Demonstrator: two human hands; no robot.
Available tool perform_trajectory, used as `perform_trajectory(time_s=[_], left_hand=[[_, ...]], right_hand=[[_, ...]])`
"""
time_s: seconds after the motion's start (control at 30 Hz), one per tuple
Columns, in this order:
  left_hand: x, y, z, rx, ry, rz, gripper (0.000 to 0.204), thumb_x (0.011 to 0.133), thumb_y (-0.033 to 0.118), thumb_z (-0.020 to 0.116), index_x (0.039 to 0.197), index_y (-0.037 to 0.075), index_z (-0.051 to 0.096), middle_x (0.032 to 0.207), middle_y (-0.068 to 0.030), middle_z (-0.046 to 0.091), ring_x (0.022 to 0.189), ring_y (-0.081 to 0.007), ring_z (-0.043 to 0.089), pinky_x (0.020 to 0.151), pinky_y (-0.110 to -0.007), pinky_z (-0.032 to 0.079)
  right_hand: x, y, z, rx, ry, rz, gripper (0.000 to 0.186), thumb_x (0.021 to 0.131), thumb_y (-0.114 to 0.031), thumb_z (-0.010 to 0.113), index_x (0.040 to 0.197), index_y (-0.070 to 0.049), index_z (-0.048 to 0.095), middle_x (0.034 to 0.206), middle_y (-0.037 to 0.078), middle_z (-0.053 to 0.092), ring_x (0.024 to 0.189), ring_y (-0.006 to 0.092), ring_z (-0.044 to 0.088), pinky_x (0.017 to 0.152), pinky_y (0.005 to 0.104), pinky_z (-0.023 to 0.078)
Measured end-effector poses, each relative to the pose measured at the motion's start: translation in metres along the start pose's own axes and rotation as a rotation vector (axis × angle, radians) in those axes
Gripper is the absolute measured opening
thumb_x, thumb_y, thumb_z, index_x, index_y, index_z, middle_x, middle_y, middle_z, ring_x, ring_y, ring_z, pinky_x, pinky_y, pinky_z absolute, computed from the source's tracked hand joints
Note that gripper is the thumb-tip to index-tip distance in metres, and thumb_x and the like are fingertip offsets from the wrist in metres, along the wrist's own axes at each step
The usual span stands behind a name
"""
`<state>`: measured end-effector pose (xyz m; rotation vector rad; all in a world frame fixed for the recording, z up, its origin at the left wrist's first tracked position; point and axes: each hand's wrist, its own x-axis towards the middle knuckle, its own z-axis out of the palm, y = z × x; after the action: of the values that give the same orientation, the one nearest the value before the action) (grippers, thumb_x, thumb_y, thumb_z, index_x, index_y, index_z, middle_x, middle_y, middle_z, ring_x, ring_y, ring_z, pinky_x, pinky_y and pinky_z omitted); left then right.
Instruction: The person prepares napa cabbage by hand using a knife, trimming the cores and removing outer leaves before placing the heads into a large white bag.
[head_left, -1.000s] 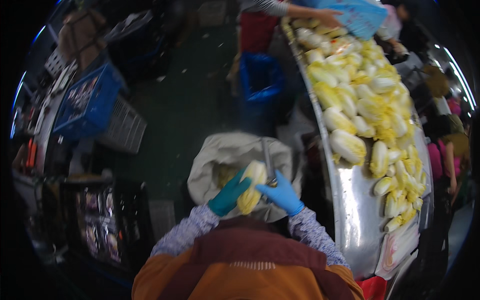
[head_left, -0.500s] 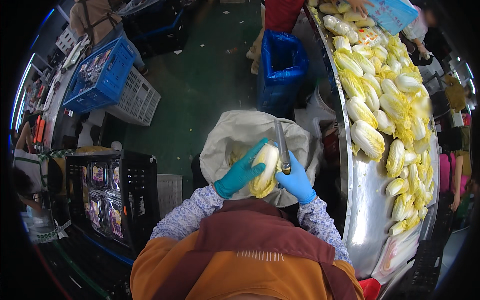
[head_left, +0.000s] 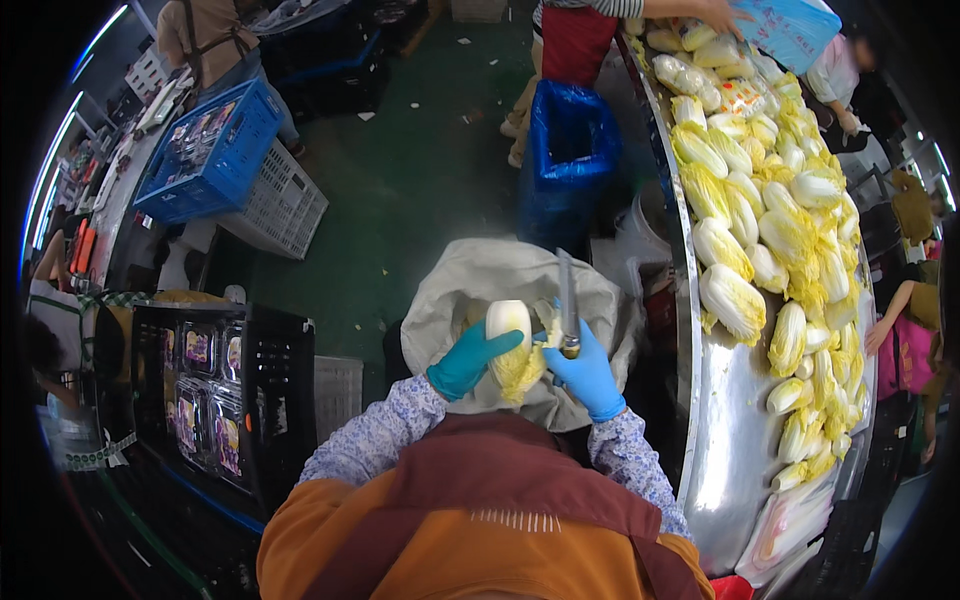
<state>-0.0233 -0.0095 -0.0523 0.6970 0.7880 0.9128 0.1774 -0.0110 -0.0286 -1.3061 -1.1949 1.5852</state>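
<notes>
Nearby, sack [head_left: 480, 265] below cabbage [head_left: 509, 318], blue bin [head_left: 565, 205] beyond, metal table [head_left: 735, 440].

We log the left grip [head_left: 474, 361] gloved in teal, the right grip [head_left: 586, 371] in light blue. Behind both, pale sleeves [head_left: 375, 434] flecked purple-blue; farther back, an orange garment [head_left: 430, 560], maroon panels [head_left: 490, 455], short pale stripes [head_left: 515, 521].
</notes>
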Motion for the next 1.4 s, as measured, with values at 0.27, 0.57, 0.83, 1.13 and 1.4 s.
perform_trajectory(time_s=[0.27,0.57,0.83,1.13,1.4], left_hand=[[-0.005,0.014,-0.011,-0.104,-0.119,0.030,0.060,0.091,0.022,0.061,0.141,0.003,0.032,0.128,-0.0105,0.051,0.118,-0.0220,0.051,0.100,-0.035,0.043],[-0.007,0.001,-0.010,0.057,-0.192,-0.071,0.061,0.090,0.026,0.063,0.139,0.003,0.035,0.128,-0.0098,0.051,0.115,-0.0186,0.050,0.099,-0.033,0.041],[-0.010,-0.003,-0.025,-0.115,-0.177,-0.233,0.061,0.090,0.027,0.062,0.137,0.000,0.036,0.130,-0.0123,0.051,0.117,-0.0230,0.052,0.100,-0.036,0.043],[0.002,0.007,-0.019,-0.640,-0.311,-0.064,0.069,0.090,0.023,0.054,0.146,0.002,0.019,0.147,-0.0145,0.032,0.134,-0.0292,0.035,0.109,-0.042,0.032],[0.013,0.013,0.002,-0.523,-0.365,-0.073,0.070,0.086,0.022,0.060,0.143,0.000,0.025,0.145,-0.0148,0.034,0.130,-0.0266,0.040,0.106,-0.039,0.036]], right_hand=[[0.028,0.046,-0.032,-0.669,0.137,-0.139,0.073,0.080,-0.020,0.072,0.143,-0.012,0.036,0.085,0.006,0.065,0.070,0.0108,0.061,0.064,0.0265,0.052],[-0.001,-0.002,0.005,-0.385,-0.117,-0.192,0.056,0.080,-0.015,0.068,0.130,-0.003,0.046,0.091,0.006,0.062,0.065,0.0093,0.056,0.059,0.0223,0.048],[0.000,0.003,0.002,-0.367,0.000,-0.037,0.060,0.076,-0.016,0.065,0.128,0.004,0.044,0.082,0.010,0.060,0.071,0.0143,0.059,0.064,0.0275,0.049],[0.015,0.028,-0.028,-0.498,0.121,-0.150,0.028,0.090,-0.017,0.061,0.116,-0.006,0.061,0.089,0.001,0.068,0.061,0.0035,0.055,0.047,0.0185,0.042],[-0.016,-0.024,0.005,0.074,-0.105,0.235,0.045,0.087,-0.023,0.067,0.126,-0.004,0.055,0.082,0.000,0.061,0.053,0.0040,0.052,0.046,0.0186,0.042]])
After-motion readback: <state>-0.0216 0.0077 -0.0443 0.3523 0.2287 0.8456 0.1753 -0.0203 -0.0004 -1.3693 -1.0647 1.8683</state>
